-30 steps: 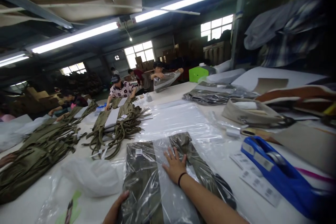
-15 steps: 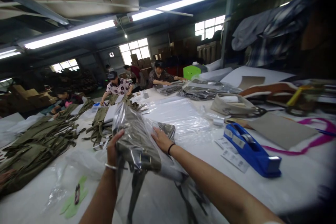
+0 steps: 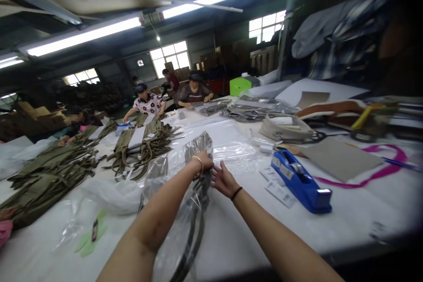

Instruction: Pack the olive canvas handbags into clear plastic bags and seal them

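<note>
In the head view, a clear plastic bag (image 3: 198, 143) holds a folded olive cloth item with long straps (image 3: 194, 233). My left hand (image 3: 204, 161) is closed on the bag's middle, its wrist wearing a pale bangle. Just to the right is my right hand (image 3: 226, 179), palm turned toward the bag, fingers apart, the fingertips at the bag's edge. Whether those fingertips touch the plastic I cannot tell. Part of the bag lies behind my left forearm.
A blue tape dispenser (image 3: 300, 180) stands at the right beside label sheets (image 3: 279, 191). Flat clear bags (image 3: 228, 141) lie ahead. Olive cloth pieces (image 3: 46, 176) cover the left side. A small cutter (image 3: 94, 230) rests on green scraps. Several people work across the table.
My left hand has moved right across the bag and now grips its middle. The bagged item has turned and bunched narrower. My right hand has shifted slightly right, its palm turning toward the bag.
</note>
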Motion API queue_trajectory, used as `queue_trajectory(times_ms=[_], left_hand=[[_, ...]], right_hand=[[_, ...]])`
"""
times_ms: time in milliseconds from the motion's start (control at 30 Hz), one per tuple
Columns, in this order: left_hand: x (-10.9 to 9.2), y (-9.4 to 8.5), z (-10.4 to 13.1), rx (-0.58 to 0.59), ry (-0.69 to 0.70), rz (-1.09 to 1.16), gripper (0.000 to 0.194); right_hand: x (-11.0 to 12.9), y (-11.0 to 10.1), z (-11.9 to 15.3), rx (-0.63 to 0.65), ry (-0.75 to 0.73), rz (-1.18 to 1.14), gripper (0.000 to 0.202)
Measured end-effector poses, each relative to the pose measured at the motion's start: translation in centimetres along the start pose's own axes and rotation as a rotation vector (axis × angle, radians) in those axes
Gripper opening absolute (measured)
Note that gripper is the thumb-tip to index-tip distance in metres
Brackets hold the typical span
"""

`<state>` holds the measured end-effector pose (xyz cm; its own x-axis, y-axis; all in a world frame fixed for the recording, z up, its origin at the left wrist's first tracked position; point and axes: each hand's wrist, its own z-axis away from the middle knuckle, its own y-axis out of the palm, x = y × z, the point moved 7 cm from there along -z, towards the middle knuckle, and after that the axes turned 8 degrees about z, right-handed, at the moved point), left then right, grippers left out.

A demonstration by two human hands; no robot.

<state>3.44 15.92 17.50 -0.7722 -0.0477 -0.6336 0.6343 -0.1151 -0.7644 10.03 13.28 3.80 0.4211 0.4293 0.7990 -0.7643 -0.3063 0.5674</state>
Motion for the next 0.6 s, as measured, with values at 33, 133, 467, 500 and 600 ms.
queue_trajectory(times_ms=[33,133,467,500,600], left_hand=[[0.4,3.4,0.0,0.047,-0.014,0.011,0.023],[0.5,11.1,1.0,0.176,-0.001,0.065,0.036],[16.8,-3.4,9.5,-0.307,0.172,0.385,0.047],[21.6,-5.5,11.0,-0.478,0.023,0.294,0.048],[32.5,-6.4,15.3,-0.567,-0.315,0.222,0.061]], right_hand=[[-1.0,-2.7,1.2,-0.056,0.074,-0.009,0.060],[-3.3,-8.3,4.7,-0.130,0.193,-0.037,0.055],[-1.0,-12.3,12.4,-0.255,0.250,0.081,0.043],[-0.8,-12.3,12.7,-0.265,0.242,0.148,0.044],[-1.0,-11.7,12.5,-0.273,0.231,0.330,0.041]])
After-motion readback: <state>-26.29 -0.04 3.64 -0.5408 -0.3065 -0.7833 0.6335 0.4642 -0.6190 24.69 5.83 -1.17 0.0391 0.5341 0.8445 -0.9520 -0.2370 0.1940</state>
